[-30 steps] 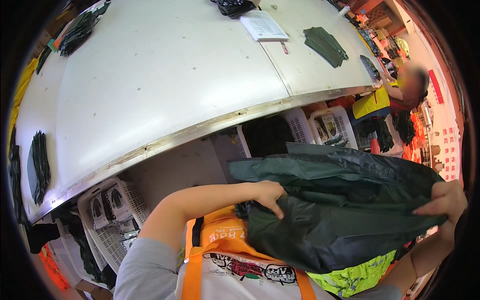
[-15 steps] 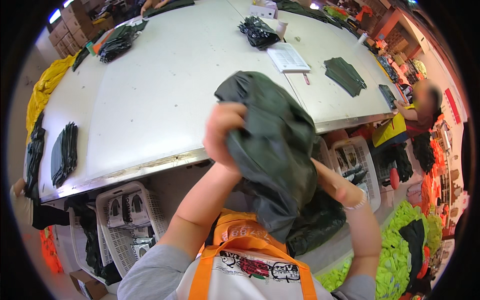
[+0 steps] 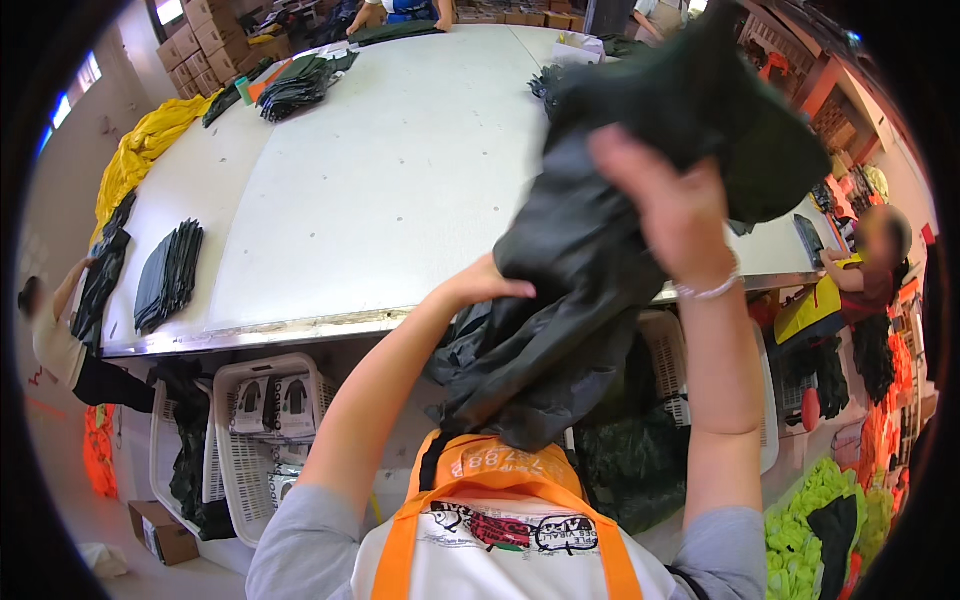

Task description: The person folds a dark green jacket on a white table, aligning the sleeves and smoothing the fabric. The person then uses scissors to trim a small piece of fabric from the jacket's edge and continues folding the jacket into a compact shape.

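A shiny dark green garment (image 3: 590, 290), perhaps rainwear, hangs bunched and partly smeared by motion in front of me, over the table's near edge. Its upper part spreads up to the right, and its lower folds hang down to my orange-and-white apron (image 3: 500, 505). My right hand (image 3: 670, 205), with a white bracelet at the wrist, is closed on the upper part. Lower down, my left hand (image 3: 485, 285) grips the garment's left edge, thumb in front and the other fingers hidden behind the cloth.
Folded dark garments (image 3: 170, 275) and a dark stack (image 3: 298, 88) lie on the white table (image 3: 340, 200). White baskets (image 3: 225, 420) with packaged garments stand below. Lime-yellow cloth (image 3: 805, 530) is heaped at lower right. Co-workers stand at the left, right and far sides.
The garment has swung up and to the right. My right hand has come up from behind it into sight, while my left hand has moved lower on it. The view has shifted too.
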`<action>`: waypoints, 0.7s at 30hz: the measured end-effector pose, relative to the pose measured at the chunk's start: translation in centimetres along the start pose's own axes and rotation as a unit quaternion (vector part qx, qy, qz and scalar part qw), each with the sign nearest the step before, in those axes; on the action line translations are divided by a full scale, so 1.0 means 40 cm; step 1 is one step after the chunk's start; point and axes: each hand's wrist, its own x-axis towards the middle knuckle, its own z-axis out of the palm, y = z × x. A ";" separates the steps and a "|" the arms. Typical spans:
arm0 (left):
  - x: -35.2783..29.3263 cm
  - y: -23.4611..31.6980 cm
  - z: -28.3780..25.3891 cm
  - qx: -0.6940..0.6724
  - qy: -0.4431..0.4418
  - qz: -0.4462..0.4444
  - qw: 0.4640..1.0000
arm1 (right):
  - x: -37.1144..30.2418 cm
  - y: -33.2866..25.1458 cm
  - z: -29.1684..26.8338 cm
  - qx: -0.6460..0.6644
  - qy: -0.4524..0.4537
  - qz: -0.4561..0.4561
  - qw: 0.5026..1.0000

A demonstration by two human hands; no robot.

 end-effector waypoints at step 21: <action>-0.298 0.370 0.096 0.020 0.217 0.113 0.969 | -0.272 0.067 -0.011 0.137 -0.249 0.114 0.952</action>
